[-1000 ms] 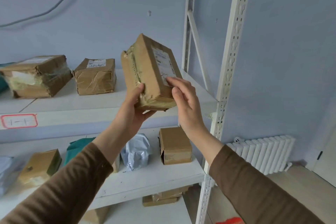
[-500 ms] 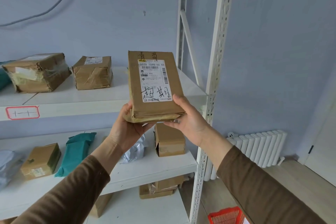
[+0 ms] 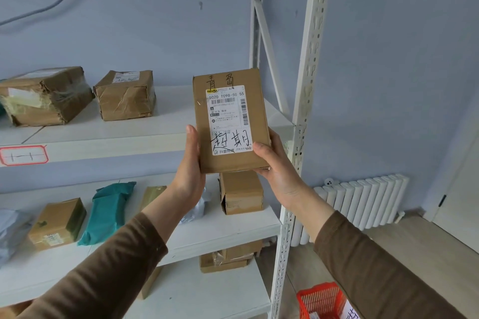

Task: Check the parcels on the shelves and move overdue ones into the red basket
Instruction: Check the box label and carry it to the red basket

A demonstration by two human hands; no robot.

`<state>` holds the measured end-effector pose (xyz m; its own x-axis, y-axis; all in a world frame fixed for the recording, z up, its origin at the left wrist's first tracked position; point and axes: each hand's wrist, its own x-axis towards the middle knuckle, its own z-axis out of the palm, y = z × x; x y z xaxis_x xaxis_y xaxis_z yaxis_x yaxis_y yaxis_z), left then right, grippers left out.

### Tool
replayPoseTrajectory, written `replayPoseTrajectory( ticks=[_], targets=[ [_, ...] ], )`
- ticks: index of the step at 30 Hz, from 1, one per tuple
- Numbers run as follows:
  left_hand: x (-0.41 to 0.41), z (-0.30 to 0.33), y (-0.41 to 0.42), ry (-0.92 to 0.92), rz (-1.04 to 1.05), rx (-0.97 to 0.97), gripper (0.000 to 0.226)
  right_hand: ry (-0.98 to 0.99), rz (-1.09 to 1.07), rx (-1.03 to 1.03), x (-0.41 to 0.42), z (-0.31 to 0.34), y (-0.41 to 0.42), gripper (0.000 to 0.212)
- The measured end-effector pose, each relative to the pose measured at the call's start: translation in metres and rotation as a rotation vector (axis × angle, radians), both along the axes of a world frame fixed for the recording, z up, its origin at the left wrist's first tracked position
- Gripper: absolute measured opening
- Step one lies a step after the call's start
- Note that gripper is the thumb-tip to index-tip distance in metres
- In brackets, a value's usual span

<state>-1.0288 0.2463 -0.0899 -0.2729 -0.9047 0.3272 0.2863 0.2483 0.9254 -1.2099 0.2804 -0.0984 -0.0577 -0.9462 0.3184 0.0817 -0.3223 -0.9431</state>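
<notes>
I hold a flat brown cardboard parcel upright in front of the shelves, label side toward me. Its white shipping label carries a barcode and large black handwriting. My left hand grips its lower left edge, thumb along the side. My right hand grips the lower right corner, thumb on the front. The red basket stands on the floor at the lower right, partly cut off by my right sleeve.
A white metal shelf unit holds two taped brown boxes on the upper shelf. The middle shelf carries a small box, a teal bag and another box. A white radiator stands against the wall at the right.
The parcel was turned from tilted to upright with its label facing me. My right hand slid from the front face to the lower right corner. The view dropped, showing more of the red basket.
</notes>
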Motion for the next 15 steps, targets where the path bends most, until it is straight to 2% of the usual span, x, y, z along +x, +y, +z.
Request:
replayPoseTrajectory(
  ticks=[5,10,15],
  targets=[
    [-0.029,-0.009,0.011,-0.024,-0.060,0.022,0.049,-0.014,-0.028,0.058,-0.021,-0.017,0.012,0.060],
    [-0.073,-0.044,0.019,-0.044,-0.162,0.087,0.059,-0.108,-0.118,0.135,-0.060,-0.052,0.041,0.067],
    [-0.117,-0.095,0.026,-0.042,-0.247,0.204,0.056,-0.155,-0.227,0.255,-0.092,-0.099,0.070,0.059]
  ],
)
